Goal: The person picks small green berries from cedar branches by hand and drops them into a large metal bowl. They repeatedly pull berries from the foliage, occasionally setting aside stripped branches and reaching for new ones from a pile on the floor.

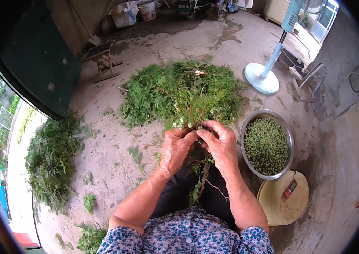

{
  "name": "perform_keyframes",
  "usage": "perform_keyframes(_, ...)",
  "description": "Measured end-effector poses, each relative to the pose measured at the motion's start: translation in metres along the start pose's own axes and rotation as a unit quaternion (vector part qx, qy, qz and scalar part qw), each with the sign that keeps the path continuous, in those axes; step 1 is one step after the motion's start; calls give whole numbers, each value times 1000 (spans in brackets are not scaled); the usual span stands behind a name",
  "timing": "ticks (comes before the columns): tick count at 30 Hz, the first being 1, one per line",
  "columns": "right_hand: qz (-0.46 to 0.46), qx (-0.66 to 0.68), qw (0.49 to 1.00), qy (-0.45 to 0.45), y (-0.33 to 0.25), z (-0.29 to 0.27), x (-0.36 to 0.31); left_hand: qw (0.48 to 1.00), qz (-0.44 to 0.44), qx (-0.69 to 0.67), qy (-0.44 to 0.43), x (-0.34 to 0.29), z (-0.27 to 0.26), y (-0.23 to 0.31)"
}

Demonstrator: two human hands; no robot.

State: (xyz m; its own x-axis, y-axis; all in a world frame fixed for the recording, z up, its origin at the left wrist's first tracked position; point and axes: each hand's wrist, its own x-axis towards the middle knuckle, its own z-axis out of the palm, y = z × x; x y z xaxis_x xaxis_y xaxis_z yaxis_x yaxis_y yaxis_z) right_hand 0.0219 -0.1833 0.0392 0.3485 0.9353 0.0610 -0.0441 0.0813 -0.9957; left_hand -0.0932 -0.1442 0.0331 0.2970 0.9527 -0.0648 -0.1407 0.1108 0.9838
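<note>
Both hands meet in front of me over my lap, around a leafy evergreen branch (190, 103) with pale green seed cones on it. My left hand (178, 146) is closed on the branch, thumb and fingers pinching near its middle. Close against it, my right hand (218, 142) has its thumb and fingertips pressed together at the same spot; what lies between those fingertips is hidden. The branch's woody stem (204, 175) hangs down below the hands. To the right stands a metal basin (290, 139) filled with small round green cones (265, 146).
A large heap of green branches (145, 91) lies ahead on the concrete floor, another pile (54, 163) at left. Right of me, a round yellowish stool or lid (276, 203) bears a red phone (290, 189). Farther off stand a fan (262, 78) and a small wooden stool (103, 61).
</note>
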Motion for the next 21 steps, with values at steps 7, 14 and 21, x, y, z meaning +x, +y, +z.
perform_keyframes(7, 105, 213, 971, -4, 9, -13, 3, 1000, -19, -8, -20, 0, 6, 4)
perform_keyframes(14, 100, 359, 928, 1, -13, -16, 2, 999, 3, -14, -30, 1, 4, -8)
perform_keyframes(21, -97, -23, 995, -32, -4, -13, 7, 998, 46, 35, -31, 0, 14, -5)
